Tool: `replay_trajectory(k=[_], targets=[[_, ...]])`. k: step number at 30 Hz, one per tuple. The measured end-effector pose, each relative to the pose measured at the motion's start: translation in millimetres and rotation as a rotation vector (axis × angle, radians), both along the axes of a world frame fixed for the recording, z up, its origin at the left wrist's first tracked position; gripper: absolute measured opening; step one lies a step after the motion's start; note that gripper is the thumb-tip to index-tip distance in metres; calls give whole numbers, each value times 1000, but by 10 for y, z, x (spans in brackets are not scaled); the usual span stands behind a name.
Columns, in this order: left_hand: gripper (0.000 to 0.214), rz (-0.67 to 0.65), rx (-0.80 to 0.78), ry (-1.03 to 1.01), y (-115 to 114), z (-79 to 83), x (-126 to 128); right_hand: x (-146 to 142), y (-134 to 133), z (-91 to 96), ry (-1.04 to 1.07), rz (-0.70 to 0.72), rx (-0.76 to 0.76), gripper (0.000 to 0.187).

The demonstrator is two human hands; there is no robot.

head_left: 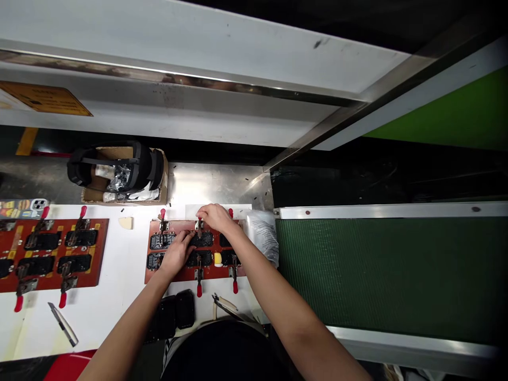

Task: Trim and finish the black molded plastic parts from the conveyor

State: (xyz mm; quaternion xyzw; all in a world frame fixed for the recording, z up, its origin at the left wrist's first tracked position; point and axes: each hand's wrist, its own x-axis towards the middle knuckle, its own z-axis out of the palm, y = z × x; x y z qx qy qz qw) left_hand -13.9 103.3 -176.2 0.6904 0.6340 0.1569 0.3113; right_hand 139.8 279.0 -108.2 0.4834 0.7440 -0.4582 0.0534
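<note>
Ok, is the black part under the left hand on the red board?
Yes, on it: the black part lies on the red fixture board, under the fingertips of the left hand.

A single head-worn view, facing forward and down — close above the left hand (177, 253) and right hand (214, 218).

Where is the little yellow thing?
In the head view, the yellow piece sits on the red board, between two black parts, just below the right hand.
</note>
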Motion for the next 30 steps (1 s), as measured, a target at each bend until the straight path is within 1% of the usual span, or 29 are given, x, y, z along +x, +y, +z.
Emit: replay_trajectory(k=[3, 6, 10, 14, 19, 21, 24, 26, 27, 29, 30], targets=[[43, -1, -1, -6, 0, -4, -4, -100, 21, -154, -107, -53, 7, 30], [43, 4, -10, -5, 3, -9, 4, -174, 43, -312, -194, -88, -41, 32], [42, 5, -18, -14, 6, 9, 17, -254, 60, -439, -302, -139, -106, 36], [41, 4, -13, -17, 5, 33, 7, -326, 66, -447, -388, -174, -147, 37], [41, 13, -2, -6, 35, 43, 42, -375, 101, -396, -412, -170, -152, 35], [44, 34, 10, 3, 20, 107, 90, -388, 122, -362, -415, -172, -129, 33], [40, 116, 39, 27, -106, 314, 93, -414, 123, -281, -390, -183, -75, 33], [34, 227, 64, 54, -248, 473, -28, -458, 77, -223, -323, -185, -37, 33], [33, 299, 77, 73, -319, 535, -135, -500, 37, -203, -273, -181, -27, 32], [35, 432, 92, 117, -421, 588, -424, -635, -70, -194, -158, -165, -43, 30], [37, 463, 91, 130, -441, 574, -586, -730, -131, -208, -104, -157, -68, 30]])
